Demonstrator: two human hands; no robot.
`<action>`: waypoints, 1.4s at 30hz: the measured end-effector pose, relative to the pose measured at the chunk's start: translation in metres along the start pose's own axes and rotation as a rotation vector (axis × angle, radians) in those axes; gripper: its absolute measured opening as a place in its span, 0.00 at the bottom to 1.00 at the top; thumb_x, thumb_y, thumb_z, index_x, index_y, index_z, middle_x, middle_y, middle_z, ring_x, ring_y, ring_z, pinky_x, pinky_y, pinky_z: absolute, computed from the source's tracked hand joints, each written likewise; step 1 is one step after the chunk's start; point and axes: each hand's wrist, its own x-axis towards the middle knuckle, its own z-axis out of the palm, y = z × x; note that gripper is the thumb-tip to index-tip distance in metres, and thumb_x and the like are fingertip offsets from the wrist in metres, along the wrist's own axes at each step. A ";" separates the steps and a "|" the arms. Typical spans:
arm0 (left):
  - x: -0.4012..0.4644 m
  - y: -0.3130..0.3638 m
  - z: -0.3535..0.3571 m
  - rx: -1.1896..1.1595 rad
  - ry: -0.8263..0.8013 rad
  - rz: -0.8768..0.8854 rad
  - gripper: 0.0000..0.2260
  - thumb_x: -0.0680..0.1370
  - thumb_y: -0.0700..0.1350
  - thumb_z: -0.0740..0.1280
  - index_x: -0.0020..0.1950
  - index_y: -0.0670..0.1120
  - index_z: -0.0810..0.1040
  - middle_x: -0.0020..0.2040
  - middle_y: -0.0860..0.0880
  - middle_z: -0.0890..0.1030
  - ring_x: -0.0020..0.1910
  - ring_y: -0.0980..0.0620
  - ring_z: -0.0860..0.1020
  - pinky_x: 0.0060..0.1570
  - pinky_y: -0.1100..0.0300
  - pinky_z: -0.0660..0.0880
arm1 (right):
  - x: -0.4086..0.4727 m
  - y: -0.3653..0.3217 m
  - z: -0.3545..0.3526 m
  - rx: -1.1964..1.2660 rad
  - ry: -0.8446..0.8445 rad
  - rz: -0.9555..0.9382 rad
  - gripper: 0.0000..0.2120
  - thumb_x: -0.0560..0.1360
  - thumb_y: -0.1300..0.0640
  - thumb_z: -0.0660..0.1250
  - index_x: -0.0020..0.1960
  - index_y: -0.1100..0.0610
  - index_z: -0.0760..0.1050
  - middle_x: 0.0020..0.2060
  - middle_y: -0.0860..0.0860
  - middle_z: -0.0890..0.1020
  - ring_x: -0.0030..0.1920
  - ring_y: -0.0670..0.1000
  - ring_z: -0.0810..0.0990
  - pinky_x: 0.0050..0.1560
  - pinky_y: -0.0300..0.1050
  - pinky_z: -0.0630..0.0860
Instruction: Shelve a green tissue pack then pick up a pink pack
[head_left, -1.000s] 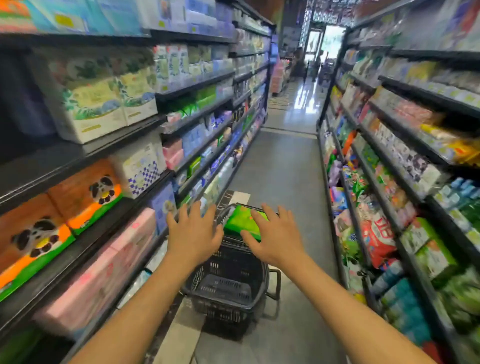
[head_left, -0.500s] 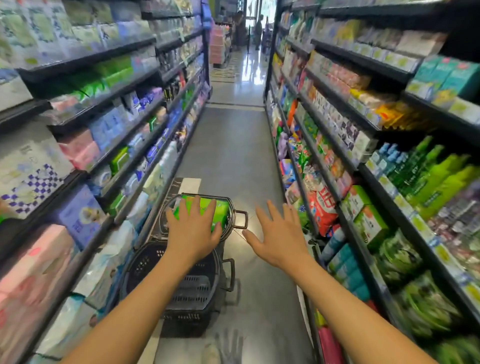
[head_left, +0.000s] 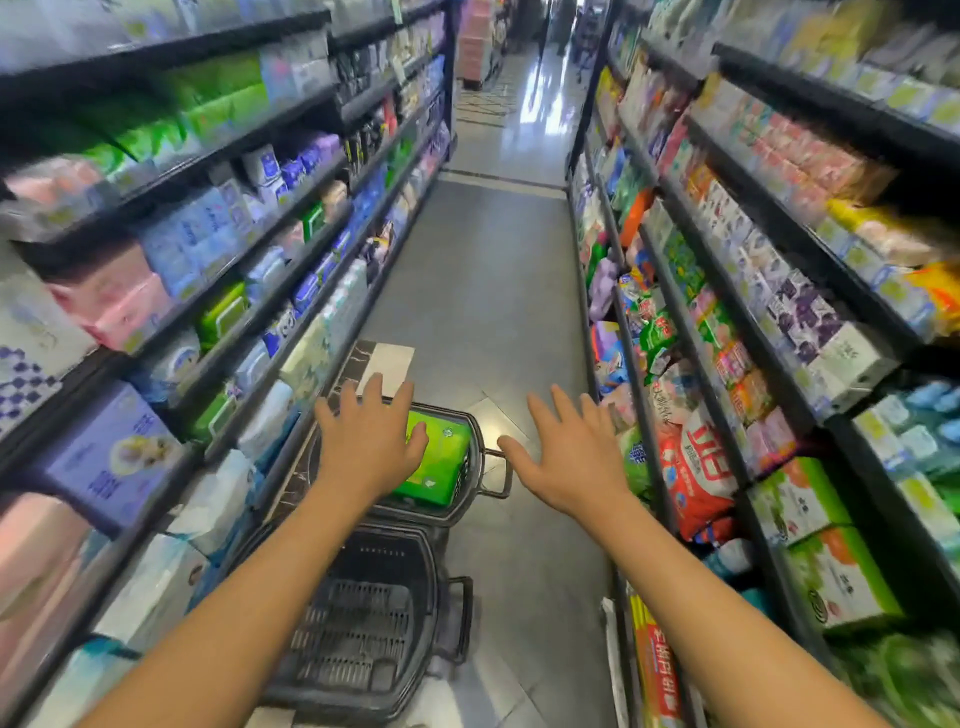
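Since half a second ago the view has swung a little leftward and both hands have lifted slightly in the frame, the right one drawing further from the basket; the green pack (head_left: 434, 462) lies where it lay, in the upper black basket (head_left: 475, 441) just below the middle of the frame. It rests flat inside, its left part hidden behind the left hand (head_left: 366, 441); that hand is spread, fingers straight and apart, over the near rim, and whether it touches the pack or only hovers above it I cannot tell. A second, lower basket (head_left: 358, 634) sits beneath and nearer the camera, showing only its slatted bottom. The right hand (head_left: 566, 457) is likewise spread and holds nothing; it hangs over the grey floor (head_left: 478, 291) right of centre, just beside the basket's side handle (head_left: 496, 475) but apart from it. By my judgement the pack is already placed and let go; what is left, if anything, is to take hold of the baskets again. Outward, the left shelves (head_left: 156, 291) carry pink, blue and green tissue packs, blurred; the right shelves (head_left: 779, 291) hold boxes and a red bag (head_left: 701, 467) at lower right; the aisle runs off to the top of the frame.
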 end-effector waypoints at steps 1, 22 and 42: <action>0.012 -0.002 0.002 -0.009 0.005 -0.005 0.28 0.77 0.59 0.59 0.74 0.50 0.73 0.72 0.39 0.74 0.69 0.32 0.71 0.64 0.29 0.66 | 0.012 0.002 0.003 0.001 -0.004 0.000 0.39 0.76 0.29 0.48 0.80 0.49 0.61 0.80 0.56 0.62 0.77 0.68 0.60 0.77 0.64 0.56; 0.262 0.051 0.128 0.062 -0.236 -0.326 0.28 0.81 0.60 0.59 0.80 0.52 0.62 0.78 0.40 0.65 0.76 0.36 0.64 0.71 0.29 0.59 | 0.357 0.088 0.095 0.026 -0.209 -0.337 0.40 0.75 0.28 0.44 0.75 0.52 0.69 0.73 0.58 0.71 0.70 0.68 0.69 0.70 0.62 0.65; 0.319 -0.160 0.505 0.190 -0.618 -0.484 0.30 0.81 0.59 0.62 0.78 0.43 0.64 0.78 0.34 0.62 0.76 0.29 0.61 0.71 0.27 0.58 | 0.418 0.035 0.513 0.235 -0.735 -0.116 0.31 0.79 0.30 0.56 0.58 0.60 0.71 0.44 0.54 0.80 0.42 0.57 0.82 0.31 0.48 0.71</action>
